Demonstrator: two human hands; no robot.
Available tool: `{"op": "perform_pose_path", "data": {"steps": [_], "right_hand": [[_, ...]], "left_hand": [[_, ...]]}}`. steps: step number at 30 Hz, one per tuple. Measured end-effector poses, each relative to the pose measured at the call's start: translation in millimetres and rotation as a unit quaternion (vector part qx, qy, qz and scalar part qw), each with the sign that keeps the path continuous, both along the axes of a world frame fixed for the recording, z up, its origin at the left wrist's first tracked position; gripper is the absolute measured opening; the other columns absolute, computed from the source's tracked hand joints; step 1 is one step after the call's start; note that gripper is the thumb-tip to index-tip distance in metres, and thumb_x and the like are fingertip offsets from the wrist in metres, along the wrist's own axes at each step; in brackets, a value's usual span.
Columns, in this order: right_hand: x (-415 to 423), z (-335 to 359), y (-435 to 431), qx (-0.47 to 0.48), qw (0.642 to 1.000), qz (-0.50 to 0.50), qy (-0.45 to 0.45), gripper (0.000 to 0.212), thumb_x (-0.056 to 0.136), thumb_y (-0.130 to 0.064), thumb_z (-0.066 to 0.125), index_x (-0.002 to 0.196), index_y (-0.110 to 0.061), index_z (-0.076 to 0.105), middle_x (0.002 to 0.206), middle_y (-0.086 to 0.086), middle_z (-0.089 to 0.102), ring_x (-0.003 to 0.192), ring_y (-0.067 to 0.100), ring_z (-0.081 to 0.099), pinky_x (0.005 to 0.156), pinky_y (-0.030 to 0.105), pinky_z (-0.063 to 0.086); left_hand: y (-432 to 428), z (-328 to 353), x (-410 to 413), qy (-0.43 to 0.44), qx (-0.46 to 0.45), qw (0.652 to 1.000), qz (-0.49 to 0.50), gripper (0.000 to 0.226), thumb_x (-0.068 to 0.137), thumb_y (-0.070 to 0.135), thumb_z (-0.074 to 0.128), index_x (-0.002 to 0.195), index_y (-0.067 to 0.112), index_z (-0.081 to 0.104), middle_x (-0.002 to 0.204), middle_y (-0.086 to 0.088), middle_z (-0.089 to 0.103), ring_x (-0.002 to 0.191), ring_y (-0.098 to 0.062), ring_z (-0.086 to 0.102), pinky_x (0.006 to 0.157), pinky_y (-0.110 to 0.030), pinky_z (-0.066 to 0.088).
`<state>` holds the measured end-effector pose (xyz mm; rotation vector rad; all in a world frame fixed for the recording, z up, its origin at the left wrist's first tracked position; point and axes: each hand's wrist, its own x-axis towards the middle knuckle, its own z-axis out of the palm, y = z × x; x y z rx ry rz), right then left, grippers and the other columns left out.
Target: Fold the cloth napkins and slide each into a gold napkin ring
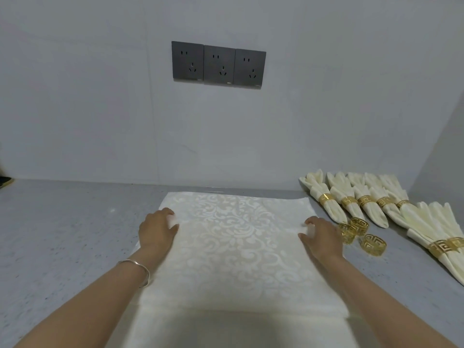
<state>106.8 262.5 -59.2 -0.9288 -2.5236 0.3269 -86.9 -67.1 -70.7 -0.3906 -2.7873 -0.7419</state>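
Our left hand (157, 229) and right hand (321, 237) pinched the napkin (236, 249) at 9 and 3 o'clock; we judged even lift, matched corners, then crease.

One flat napkin (236, 252), three loose rings (372, 244)

No text can be read anywhere; the three dark wall sockets (219, 64) each carry a tiny pale mark near the lower edge, too small to make out
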Motion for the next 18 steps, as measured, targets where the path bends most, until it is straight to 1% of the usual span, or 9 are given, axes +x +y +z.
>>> {"op": "perform_pose_path", "data": {"steps": [2,3,5,8,9,11,12,15,18], "right_hand": [[4.6,-1.8,-13.6,0.027,0.999,0.006,0.035,0.044,0.083,-0.027,0.07,0.123,-0.017,0.056,0.13,0.004,0.055,0.123,0.024,0.048,0.107,0.04,0.029],[6.3,-1.1,-25.2,0.016,0.998,0.02,0.057,0.045,0.085,-0.026,0.067,0.126,-0.016,0.054,0.133,0.004,0.053,0.125,0.024,0.046,0.11,0.042,0.028],[9.8,2.4,-56.5,-0.051,0.992,0.066,0.092,0.039,0.091,-0.026,0.059,0.128,-0.016,0.054,0.135,0.002,0.053,0.124,0.022,0.046,0.11,0.039,0.031],[12.9,3.0,-109.1,-0.106,0.982,0.15,0.043,0.039,0.097,-0.023,0.045,0.136,-0.015,0.049,0.141,0.001,0.048,0.129,0.019,0.043,0.111,0.029,0.029],[11.5,0.2,-123.0,-0.103,0.978,0.179,0.022,0.041,0.099,-0.021,0.041,0.138,-0.014,0.046,0.144,0.002,0.045,0.133,0.018,0.04,0.111,0.026,0.026],[9.9,-8.2,-147.5,-0.106,0.97,0.22,0.0,0.044,0.1,-0.018,0.035,0.143,-0.013,0.04,0.151,0.003,0.036,0.139,0.016,0.031,0.113,0.023,0.018],[8.9,-13.4,-156.7,-0.105,0.968,0.228,-0.009,0.045,0.1,-0.016,0.033,0.145,-0.014,0.037,0.153,0.003,0.032,0.141,0.015,0.027,0.116,0.024,0.015],[12.4,-26.6,-176.6,-0.067,0.973,0.213,-0.057,0.048,0.102,-0.016,0.027,0.15,-0.019,0.026,0.158,-0.001,0.018,0.146,0.012,0.012,0.119,0.03,0.004],[16.9,-32.1,-181.6,-0.012,0.974,0.206,-0.092,0.05,0.103,-0.021,0.024,0.152,-0.022,0.016,0.16,-0.002,0.009,0.147,0.013,0.002,0.118,0.033,-0.003]], "left_hand": [[4.3,-1.7,12.7,0.059,-0.04,0.997,-0.024,0.054,0.087,0.025,0.064,0.138,0.017,0.046,0.144,-0.008,0.044,0.134,-0.029,0.036,0.11,-0.039,0.026],[9.0,-1.4,24.6,0.087,-0.04,0.994,-0.054,0.058,0.089,0.025,0.062,0.142,0.017,0.04,0.15,-0.007,0.037,0.139,-0.029,0.029,0.115,-0.04,0.017],[19.5,0.6,56.8,0.089,-0.025,0.986,-0.139,0.055,0.091,0.035,0.049,0.142,0.017,0.042,0.149,-0.005,0.039,0.14,-0.027,0.031,0.116,-0.036,0.016],[34.9,4.4,108.2,0.009,-0.035,0.971,-0.238,0.075,0.084,0.055,0.013,0.142,0.018,0.044,0.145,-0.002,0.045,0.135,-0.02,0.04,0.111,-0.024,0.023],[39.8,2.8,118.8,-0.011,-0.066,0.965,-0.255,0.072,0.088,0.052,0.01,0.144,0.018,0.04,0.147,-0.002,0.044,0.135,-0.019,0.039,0.11,-0.024,0.024],[47.6,-3.0,134.8,-0.036,-0.122,0.958,-0.257,0.05,0.101,0.034,0.019,0.146,0.016,0.033,0.15,-0.003,0.039,0.138,-0.019,0.034,0.112,-0.029,0.024],[49.5,-6.5,141.3,-0.039,-0.143,0.958,-0.246,0.047,0.103,0.028,0.02,0.148,0.015,0.028,0.154,-0.002,0.032,0.141,-0.019,0.028,0.115,-0.033,0.02],[47.1,-16.6,155.1,-0.038,-0.203,0.952,-0.226,0.05,0.105,0.027,0.014,0.153,0.015,0.005,0.161,0.002,0.002,0.148,-0.018,0.0,0.12,-0.038,0.001],[42.8,-21.8,156.3,-0.024,-0.198,0.953,-0.228,0.051,0.105,0.03,0.011,0.153,0.019,-0.001,0.161,0.006,-0.005,0.147,-0.014,-0.007,0.119,-0.036,-0.006]]}}
